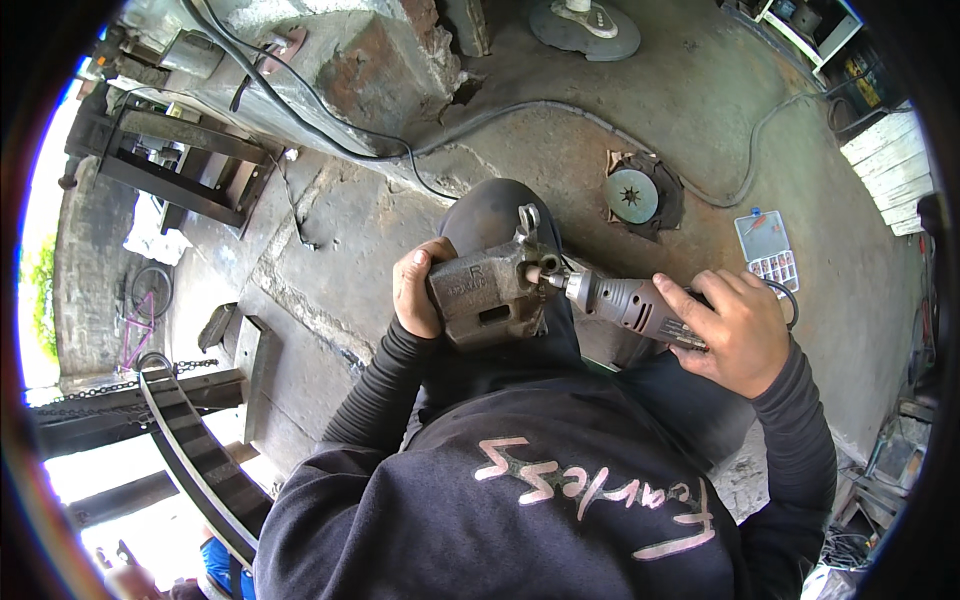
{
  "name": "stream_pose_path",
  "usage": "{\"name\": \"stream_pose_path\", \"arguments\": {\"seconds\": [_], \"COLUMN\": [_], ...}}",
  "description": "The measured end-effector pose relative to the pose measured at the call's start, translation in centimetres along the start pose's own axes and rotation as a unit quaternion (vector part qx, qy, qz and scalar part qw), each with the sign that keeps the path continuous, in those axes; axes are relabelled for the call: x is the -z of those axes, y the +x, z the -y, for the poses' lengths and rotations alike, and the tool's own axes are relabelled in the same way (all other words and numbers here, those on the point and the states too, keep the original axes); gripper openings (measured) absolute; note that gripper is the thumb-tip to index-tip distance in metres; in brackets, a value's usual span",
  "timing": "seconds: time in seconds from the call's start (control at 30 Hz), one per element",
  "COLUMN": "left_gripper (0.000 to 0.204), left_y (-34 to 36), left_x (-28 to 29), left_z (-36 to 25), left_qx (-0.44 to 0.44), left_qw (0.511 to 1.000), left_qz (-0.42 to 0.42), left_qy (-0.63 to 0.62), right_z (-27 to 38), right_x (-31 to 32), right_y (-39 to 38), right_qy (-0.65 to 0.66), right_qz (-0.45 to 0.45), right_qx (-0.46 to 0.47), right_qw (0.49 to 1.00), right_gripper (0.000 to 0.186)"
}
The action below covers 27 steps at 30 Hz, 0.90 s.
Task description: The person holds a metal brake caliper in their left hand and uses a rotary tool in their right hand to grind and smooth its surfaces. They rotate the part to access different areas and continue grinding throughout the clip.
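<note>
My left hand [419, 288] grips the left end of a dark metal brake caliper [490, 290], which rests against my thigh and has raised markings on its face. A metal lug sticks up from its far edge. Wrapped round the grey body of a rotary tool [625, 303] is my right hand [738, 325], with the index finger stretched along the top. The tool points left, and its small pinkish bit [536, 273] meets the caliper beside a round bore. Whether the bit is spinning I cannot tell.
On the floor to the right lie a plastic case of small bits [768, 250] and a round metal disc [632, 195]. A grey cable [560, 106] snakes across the concrete. At the left stand a metal frame [180, 165] and a chain [100, 385]; a concrete block [370, 70] is ahead.
</note>
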State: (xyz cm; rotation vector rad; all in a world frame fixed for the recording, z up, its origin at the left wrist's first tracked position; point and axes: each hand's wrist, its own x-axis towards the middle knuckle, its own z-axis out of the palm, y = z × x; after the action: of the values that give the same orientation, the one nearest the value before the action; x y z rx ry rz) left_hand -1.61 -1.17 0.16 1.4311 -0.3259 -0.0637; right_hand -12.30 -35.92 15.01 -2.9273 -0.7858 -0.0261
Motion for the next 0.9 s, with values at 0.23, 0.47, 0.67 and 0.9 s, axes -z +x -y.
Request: {"name": "stream_pose_path", "arguments": {"seconds": [0.23,0.47,0.67,0.9], "left_gripper": [0.057,0.058,0.058,0.054], "left_y": [0.01,0.05,-0.03,-0.09], "left_x": [-0.08,0.14,0.13,0.29], "left_z": [-0.17,0.05,0.39,0.51], "left_qx": [0.001,-0.004,0.002,-0.003], "left_qw": [1.000,1.000,1.000,1.000], "left_qz": [0.003,0.007,0.001,0.003], "left_qy": [0.015,-0.001,-0.019,-0.006], "right_z": [0.12,0.29,0.44,0.65], "right_x": [0.11,0.00,-0.17,-0.10], "right_y": [-0.07,-0.31,-0.54,-0.65], "right_qy": [-0.002,0.005,0.008,0.018], "right_qz": [0.004,0.015,0.016,0.009], "right_qx": [0.001,0.000,0.003,0.009], "right_qw": [1.000,1.000,1.000,1.000], "right_gripper": [0.084,0.085,0.083,0.085]}}
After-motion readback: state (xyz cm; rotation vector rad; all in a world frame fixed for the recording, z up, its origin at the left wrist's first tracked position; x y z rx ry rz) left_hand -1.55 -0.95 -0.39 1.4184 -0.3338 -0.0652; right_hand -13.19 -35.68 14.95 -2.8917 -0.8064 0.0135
